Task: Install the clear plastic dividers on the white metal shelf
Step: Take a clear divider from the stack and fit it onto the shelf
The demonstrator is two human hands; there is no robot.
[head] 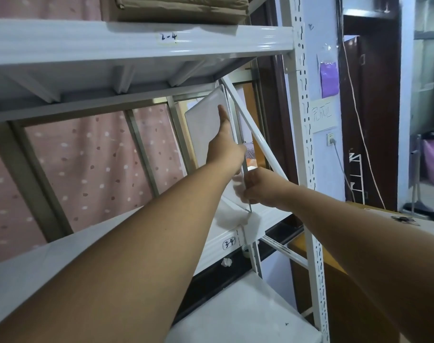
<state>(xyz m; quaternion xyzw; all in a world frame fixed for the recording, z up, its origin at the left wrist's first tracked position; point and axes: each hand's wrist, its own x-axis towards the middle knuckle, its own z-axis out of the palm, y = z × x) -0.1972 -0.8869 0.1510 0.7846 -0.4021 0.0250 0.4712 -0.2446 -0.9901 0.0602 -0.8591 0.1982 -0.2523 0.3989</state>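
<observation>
A clear plastic divider (206,117) stands nearly upright on the white metal shelf (225,233) labelled 3-4, close to its right end. My left hand (225,142) lies flat against the divider's right face, fingers stretched up toward its top corner. My right hand (259,186) grips the divider's lower front edge, where a thin metal rod runs down into a clear clip (251,226) on the shelf's front lip. The divider's bottom is partly hidden behind my hands.
The upper shelf (141,43), labelled 2-4, carries a brown paper package (181,8). A white diagonal brace (250,129) crosses just right of the divider. The perforated upright post (305,120) stands at the right. A pink dotted curtain (94,164) hangs behind the rack.
</observation>
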